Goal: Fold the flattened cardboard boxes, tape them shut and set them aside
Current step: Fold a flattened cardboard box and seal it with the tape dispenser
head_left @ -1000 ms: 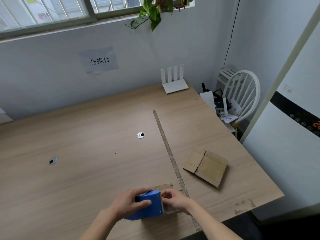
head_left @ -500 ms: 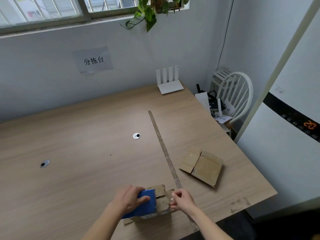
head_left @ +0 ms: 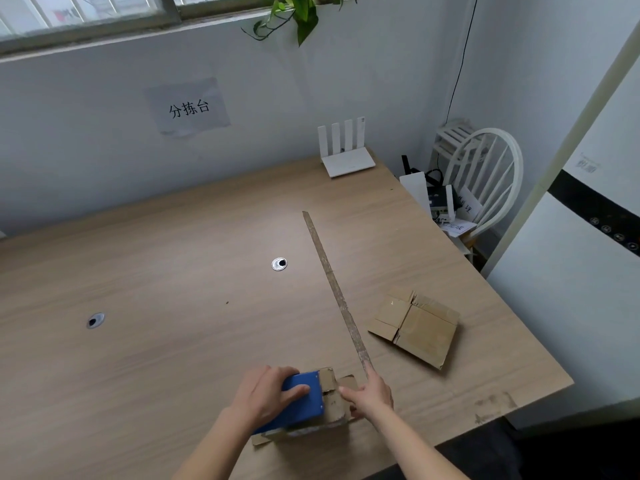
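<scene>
Two cardboard boxes lie on the wooden counter: one small cardboard box at the near edge under the person's hands, and one flattened cardboard box lying alone to the right, well apart from the first, with its flaps spread flat. A single blue tape dispenser sits on top of the small box. The left hand grasps the dispenser, fingers wrapped over its far side and the thumb laid across its blue top face, the forearm coming in from the lower edge of the view. The right hand rests against the right side of the same box, its forefinger stretched out forward and the thumb pointing toward the dispenser; it lies open, with nothing clenched in it. A long strip of brown tape runs along the counter from just beside the right forefinger toward the far side, between the two boxes. Two round cable grommets are set in the counter top, one near the middle and one to the left. One white router with four upright antennas stands at the far edge against the wall. Beyond the counter's right edge stands one white chair piled with small devices and papers. A paper sign hangs on the wall, and plant leaves dangle from the windowsill.
</scene>
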`<state>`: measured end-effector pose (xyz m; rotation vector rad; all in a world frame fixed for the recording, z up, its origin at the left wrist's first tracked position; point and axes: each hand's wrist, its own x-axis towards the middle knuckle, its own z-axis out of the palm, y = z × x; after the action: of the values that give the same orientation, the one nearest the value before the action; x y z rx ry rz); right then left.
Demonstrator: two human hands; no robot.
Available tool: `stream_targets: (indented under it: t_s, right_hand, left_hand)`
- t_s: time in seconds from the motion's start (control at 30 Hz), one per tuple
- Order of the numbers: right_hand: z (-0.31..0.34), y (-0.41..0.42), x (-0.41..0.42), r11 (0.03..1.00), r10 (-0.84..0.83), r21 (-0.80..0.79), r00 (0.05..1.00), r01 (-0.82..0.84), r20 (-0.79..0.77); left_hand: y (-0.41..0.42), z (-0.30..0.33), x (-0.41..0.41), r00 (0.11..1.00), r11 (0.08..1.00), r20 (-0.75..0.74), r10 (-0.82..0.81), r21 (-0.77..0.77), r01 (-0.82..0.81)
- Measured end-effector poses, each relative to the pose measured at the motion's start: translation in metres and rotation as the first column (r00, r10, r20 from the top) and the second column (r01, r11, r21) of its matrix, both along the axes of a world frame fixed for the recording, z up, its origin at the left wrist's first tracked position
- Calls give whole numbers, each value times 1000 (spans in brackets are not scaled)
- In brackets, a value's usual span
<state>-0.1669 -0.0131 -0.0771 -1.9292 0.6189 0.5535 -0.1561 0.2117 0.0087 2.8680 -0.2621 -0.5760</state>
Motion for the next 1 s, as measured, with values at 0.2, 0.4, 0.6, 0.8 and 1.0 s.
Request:
stream_targets:
  t_s: [0.2, 0.4, 0.6, 0.8, 1.0]
  right_hand:
    - [1, 27, -5, 995, 91, -46, 993, -88, 72]
    - [4, 30, -8, 989, 148, -42, 984, -145, 94]
    - [6, 24, -7, 984, 175, -48, 978, -171, 111]
    - [11, 28, -5, 971, 226, -106, 970, -216, 93]
    - [14, 29, -4, 969, 232, -111, 968, -221, 100]
  left_hand:
    - [2, -5, 2, 1000, 1000, 8, 8, -11, -8]
    - [22, 2, -5, 1000, 1000, 11, 6, 23, -7]
    - [99, 6, -31, 989, 989, -74, 129, 80, -123]
    - [125, -2, -51, 977, 983, -123, 173, 77, -164]
    - [143, -9, -59, 954, 972, -197, 228, -14, -235]
